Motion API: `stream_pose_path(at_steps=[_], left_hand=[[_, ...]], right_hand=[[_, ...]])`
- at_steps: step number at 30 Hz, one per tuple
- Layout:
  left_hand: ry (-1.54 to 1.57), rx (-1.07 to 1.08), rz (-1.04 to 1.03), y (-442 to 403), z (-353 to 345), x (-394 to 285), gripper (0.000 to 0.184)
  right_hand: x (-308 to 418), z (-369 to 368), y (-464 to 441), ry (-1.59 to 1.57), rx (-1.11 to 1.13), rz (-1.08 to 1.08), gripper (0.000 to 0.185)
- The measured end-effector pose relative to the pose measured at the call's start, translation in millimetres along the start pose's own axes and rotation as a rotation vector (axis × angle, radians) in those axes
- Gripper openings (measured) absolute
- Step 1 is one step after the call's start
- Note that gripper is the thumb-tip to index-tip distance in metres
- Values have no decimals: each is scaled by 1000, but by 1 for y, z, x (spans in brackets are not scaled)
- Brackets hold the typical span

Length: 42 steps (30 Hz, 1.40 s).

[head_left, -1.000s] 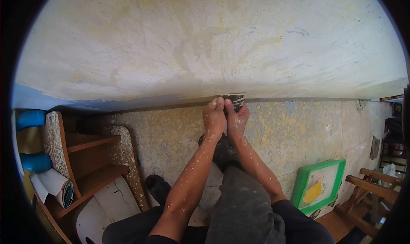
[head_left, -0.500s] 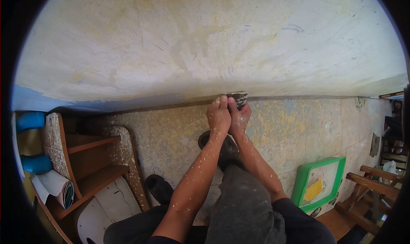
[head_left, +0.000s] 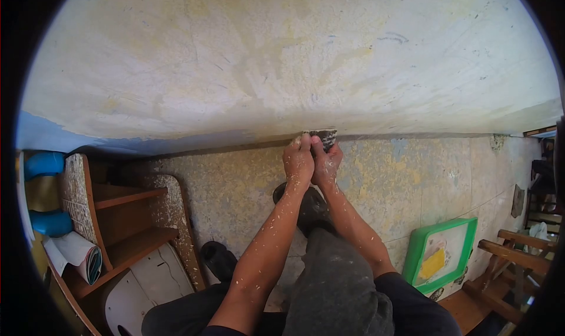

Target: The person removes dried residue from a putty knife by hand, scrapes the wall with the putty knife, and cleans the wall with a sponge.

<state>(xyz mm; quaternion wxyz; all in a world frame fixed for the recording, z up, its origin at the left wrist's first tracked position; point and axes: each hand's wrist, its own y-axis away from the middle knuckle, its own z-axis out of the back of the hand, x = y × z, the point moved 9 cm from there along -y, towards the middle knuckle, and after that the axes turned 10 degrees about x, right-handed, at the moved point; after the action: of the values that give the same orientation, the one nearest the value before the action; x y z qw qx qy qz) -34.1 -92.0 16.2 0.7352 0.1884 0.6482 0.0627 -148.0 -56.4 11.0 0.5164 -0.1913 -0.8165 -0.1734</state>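
Low on the pale, patchy wall [head_left: 282, 59], a dark, paint-smeared scraper [head_left: 323, 137] has its edge at the wall near the floor line. My left hand [head_left: 298, 158] and my right hand [head_left: 326, 160] are side by side, closed around it with both thumbs pressed on its face. Any handle is hidden by the hands. Pale paint flakes cling to both forearms and fingers. Below the hands, one dark shoe [head_left: 312, 209] stands on the floor.
Paint chips litter the tiled floor [head_left: 376, 177]. At left is a wooden shelf [head_left: 135, 242] with blue objects [head_left: 50, 222] and a rolled paper [head_left: 73, 250]. To the right lie a green-framed tray [head_left: 415, 253] and wooden furniture [head_left: 515, 256]. Another dark shoe [head_left: 219, 260] is at lower left.
Both hands and the scraper have shifted very slightly left and down in view, still at the wall's base. The grip looks the same.
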Motion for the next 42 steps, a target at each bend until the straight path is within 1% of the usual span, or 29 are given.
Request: stream_pose_path(at_steps=[4,7,9,10,12,13,15,16,17,18,19,20,22,23,24,25,26,27,29,32,33,35,36,37,38,39,40,41,42], left_hand=[[-11,7,-4,2,1,-10,32],[57,9,29,3,-1,-6,32],[40,3,36,1,-2,-1,32],[43,2,41,2,-4,4,32],[174,16,-5,7,-2,-12,34],[170,17,-7,6,-2,-13,34],[-26,14,99,3,-2,-6,35],[-26,15,95,-2,-3,7,35],[9,54,123,-10,-10,36,36],[47,94,144,-12,-17,39,36],[-4,67,110,-9,-21,38,40],[-3,64,110,-11,-25,41,40],[134,74,50,-14,-31,46,38],[130,78,54,-12,-29,44,38],[190,169,163,-14,-36,43,33],[250,257,281,-9,-43,46,28],[249,255,289,-5,-42,46,28],[257,299,331,3,-45,48,24],[270,343,365,14,-48,45,21],[308,343,360,33,-38,34,16],[341,344,359,40,-35,30,16],[375,344,361,47,-34,27,15],[329,280,321,46,-26,23,16],[280,215,281,45,-18,19,16],[276,208,282,45,-12,12,16],[327,212,285,45,-6,3,17],[379,216,287,42,-2,-2,18],[338,256,232,38,0,-9,21],[337,250,232,38,2,-10,21]], right_hand=[[9,-2,3,12,-52,1,17],[11,-5,3,17,4,5,13],[1,2,5,40,-63,-85,13],[-2,5,6,44,-62,-89,13],[24,-11,6,-40,-37,3,18],[22,-8,4,-44,-39,5,18],[8,-2,-2,-35,28,-17,18],[1,2,0,-35,29,-14,18],[-9,16,8,17,-65,-68,19],[-17,29,12,70,-157,-115,21],[-22,32,14,-11,-180,-52,24],[-23,35,11,-12,-178,-52,24],[-27,46,11,188,-162,-146,26],[-21,42,13,138,-150,-236,24],[-7,39,10,139,-147,-230,24],[-3,38,13,202,-125,-335,22],[-5,41,20,263,-106,-444,20],[-6,48,25,263,-109,-449,20],[-13,55,31,139,-28,-444,28],[-36,80,41,82,-85,-470,25],[-17,67,43,81,-82,-473,25],[8,31,56,-128,13,-612,34],[9,27,57,-128,16,-616,34],[8,17,56,-235,60,-613,39],[8,6,58,-345,103,-611,44],[19,-1,61,-351,108,-615,44],[34,-13,66,-330,184,-671,45],[40,-23,72,-308,259,-728,47],[40,-26,73,-310,264,-733,47]])
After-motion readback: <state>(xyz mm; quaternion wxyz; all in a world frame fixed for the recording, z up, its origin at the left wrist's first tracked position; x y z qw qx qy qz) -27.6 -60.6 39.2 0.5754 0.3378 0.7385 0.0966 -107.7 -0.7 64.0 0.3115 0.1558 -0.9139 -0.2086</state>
